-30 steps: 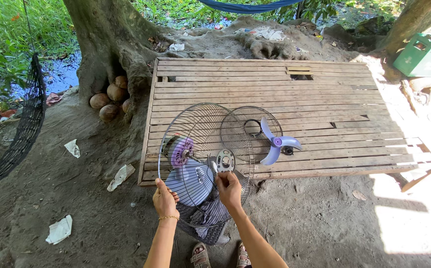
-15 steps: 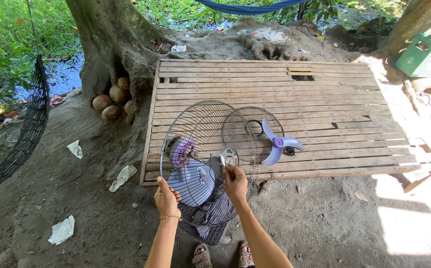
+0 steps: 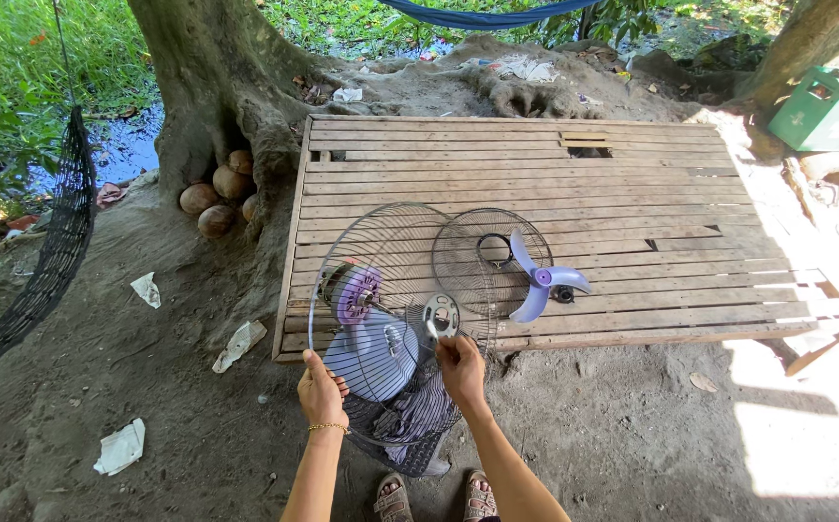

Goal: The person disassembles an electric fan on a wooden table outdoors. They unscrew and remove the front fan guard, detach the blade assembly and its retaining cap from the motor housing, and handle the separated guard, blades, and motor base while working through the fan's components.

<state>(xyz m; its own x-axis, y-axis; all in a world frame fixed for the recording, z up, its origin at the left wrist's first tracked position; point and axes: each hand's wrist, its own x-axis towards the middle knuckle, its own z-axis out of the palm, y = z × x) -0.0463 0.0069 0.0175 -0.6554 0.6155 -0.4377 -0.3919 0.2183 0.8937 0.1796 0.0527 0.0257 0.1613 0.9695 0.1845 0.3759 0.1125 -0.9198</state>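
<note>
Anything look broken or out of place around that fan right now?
Yes. The purple fan blade lies loose on the slatted wooden platform, off the motor. The platform has gaps from missing slat pieces, and crumpled paper litters the dirt.

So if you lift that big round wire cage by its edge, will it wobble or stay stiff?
Probably springy: the wire fan guard is all thin spokes, so it may flex a little. It looks light for its size, being mostly gaps. The left hand pinches its rim while the right hand is at its centre disc, so it likely tips if held from one side.
</note>
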